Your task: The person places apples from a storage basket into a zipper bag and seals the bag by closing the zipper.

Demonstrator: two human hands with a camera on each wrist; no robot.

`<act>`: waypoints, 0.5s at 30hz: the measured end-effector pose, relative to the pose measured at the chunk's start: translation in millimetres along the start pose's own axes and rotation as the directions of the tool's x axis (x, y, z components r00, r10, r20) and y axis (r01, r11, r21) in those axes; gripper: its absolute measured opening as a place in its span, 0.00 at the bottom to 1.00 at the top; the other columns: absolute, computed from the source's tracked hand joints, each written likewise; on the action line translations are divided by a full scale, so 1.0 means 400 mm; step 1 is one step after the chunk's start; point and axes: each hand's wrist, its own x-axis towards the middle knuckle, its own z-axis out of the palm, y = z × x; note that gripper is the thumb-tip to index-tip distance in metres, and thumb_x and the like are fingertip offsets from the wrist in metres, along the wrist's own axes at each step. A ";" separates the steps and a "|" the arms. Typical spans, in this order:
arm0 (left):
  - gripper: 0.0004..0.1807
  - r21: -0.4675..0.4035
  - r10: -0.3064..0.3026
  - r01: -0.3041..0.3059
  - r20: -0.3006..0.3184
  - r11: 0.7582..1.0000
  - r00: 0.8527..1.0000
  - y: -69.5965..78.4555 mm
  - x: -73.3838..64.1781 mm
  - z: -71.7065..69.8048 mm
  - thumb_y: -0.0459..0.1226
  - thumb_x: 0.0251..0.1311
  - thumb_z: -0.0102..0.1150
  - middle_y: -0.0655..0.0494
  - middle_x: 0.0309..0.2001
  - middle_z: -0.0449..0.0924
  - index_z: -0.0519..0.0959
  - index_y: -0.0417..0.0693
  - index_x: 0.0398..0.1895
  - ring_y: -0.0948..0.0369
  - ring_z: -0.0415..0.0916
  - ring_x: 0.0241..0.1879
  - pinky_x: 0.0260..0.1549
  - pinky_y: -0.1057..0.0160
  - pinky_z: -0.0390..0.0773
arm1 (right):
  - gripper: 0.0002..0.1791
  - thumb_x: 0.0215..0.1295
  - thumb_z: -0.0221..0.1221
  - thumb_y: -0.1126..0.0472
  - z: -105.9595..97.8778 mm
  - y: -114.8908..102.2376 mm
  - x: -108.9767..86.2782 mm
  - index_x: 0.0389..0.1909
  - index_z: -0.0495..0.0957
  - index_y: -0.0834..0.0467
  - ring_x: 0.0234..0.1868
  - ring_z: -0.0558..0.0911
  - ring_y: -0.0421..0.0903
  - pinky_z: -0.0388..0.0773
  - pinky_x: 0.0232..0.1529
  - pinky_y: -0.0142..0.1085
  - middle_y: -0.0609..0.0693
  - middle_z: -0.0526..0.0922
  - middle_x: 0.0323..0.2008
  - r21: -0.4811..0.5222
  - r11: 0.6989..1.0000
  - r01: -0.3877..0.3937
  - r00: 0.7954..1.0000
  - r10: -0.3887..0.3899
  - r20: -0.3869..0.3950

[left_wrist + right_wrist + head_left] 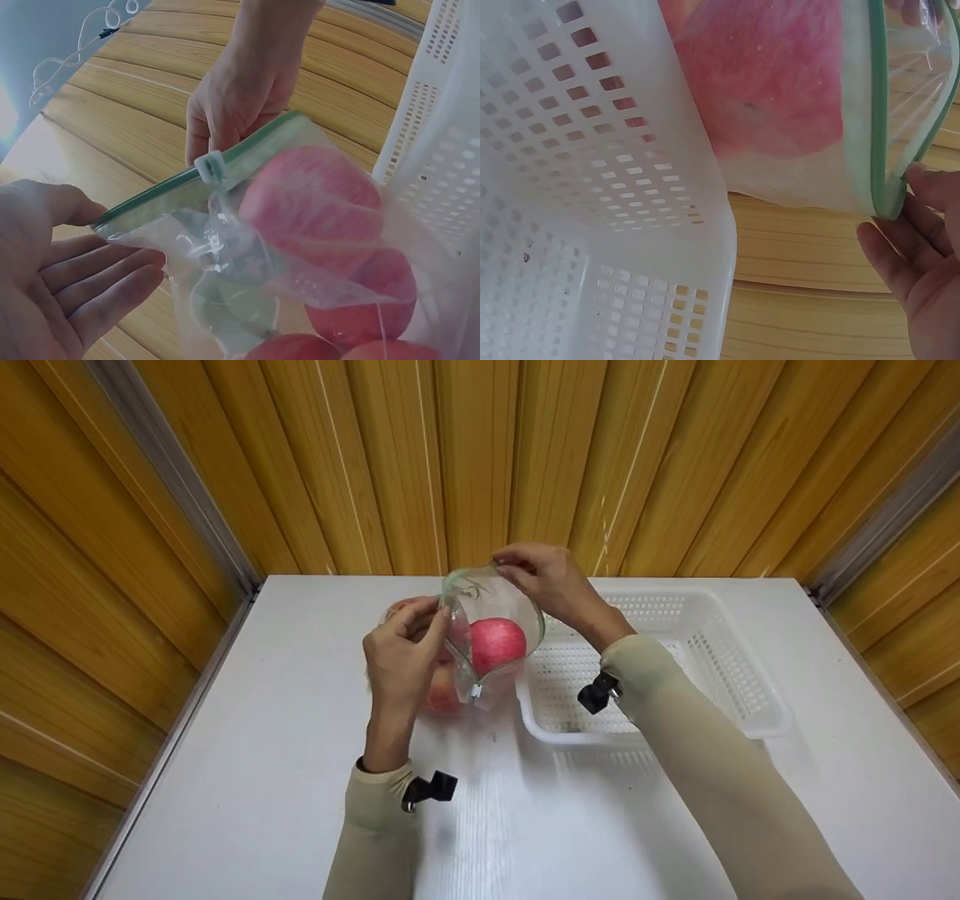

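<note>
A clear zip bag point(180, 262) with a green-edged mouth and a white slider point(211, 168) stands on the table, its mouth spread wide. Several red apples are inside; one apple point(498, 645) shows near the top of the opening. My left hand point(405, 649) pinches the left corner of the mouth between thumb and fingers. On the far side, my right hand point(547, 581) pinches the opposite corner, which the right wrist view shows between thumb point(930, 186) and fingers. The lower apples are seen only through the film.
A white perforated plastic basket point(765, 712) stands right of the bag, under my right forearm; its near wall is close to the bag. The white table point(247, 735) ends at a wood-patterned wall point(480, 457) behind.
</note>
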 end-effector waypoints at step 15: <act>0.15 0.123 0.137 -0.230 0.509 0.965 0.850 0.019 -0.032 -0.051 0.43 0.52 0.85 0.59 0.27 0.88 0.87 0.45 0.29 0.68 0.84 0.27 0.29 0.67 0.86 | 0.07 0.75 0.66 0.62 -0.009 0.025 0.016 0.46 0.88 0.62 0.39 0.82 0.44 0.79 0.41 0.33 0.52 0.89 0.39 0.040 0.984 -0.174 0.984 0.176 -0.034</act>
